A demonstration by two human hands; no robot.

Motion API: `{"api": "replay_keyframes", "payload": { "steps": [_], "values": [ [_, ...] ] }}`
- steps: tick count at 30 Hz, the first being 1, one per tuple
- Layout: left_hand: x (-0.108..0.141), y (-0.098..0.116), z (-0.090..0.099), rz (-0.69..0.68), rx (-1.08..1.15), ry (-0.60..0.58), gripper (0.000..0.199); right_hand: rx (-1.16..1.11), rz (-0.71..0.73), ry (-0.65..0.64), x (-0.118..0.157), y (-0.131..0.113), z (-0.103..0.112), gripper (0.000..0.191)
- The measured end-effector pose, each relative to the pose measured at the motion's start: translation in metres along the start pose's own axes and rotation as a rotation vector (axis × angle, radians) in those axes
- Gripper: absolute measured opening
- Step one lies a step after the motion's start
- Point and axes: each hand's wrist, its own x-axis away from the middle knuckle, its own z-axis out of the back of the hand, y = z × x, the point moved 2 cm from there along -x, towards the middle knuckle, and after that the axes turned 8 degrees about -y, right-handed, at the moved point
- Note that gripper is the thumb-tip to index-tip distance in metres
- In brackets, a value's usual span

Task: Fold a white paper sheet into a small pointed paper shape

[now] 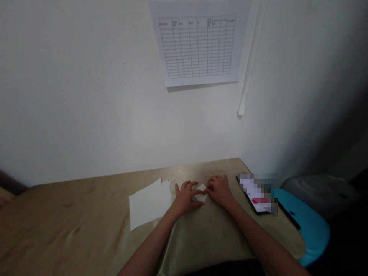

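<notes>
A small folded piece of white paper lies on the brown table between my two hands. My left hand rests over its left side, fingers spread, with the thumb and a fingertip on the paper. At the paper's right corner, my right hand has its thumb and index finger pinched on the edge, and its other fingers are bent. Larger white sheets with a ragged top edge lie just left of my left hand.
The brown-covered table meets a white wall, where a printed table sheet hangs. A phone lies to the right, with a dark pen-like stick by the table's right edge. A blue stool or chair stands beyond.
</notes>
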Motion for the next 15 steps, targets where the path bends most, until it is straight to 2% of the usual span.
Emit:
{"api": "replay_keyframes", "payload": {
  "steps": [7,15],
  "values": [
    [0.0006,0.001,0.0021,0.011,-0.001,-0.004,0.04,-0.012,0.018,0.024,0.0002,0.0014,-0.0016,0.013],
    [-0.0012,-0.0018,-0.0002,-0.006,0.001,0.017,0.041,0.022,0.035,0.038,0.0028,0.0041,-0.0056,0.011]
  ]
}}
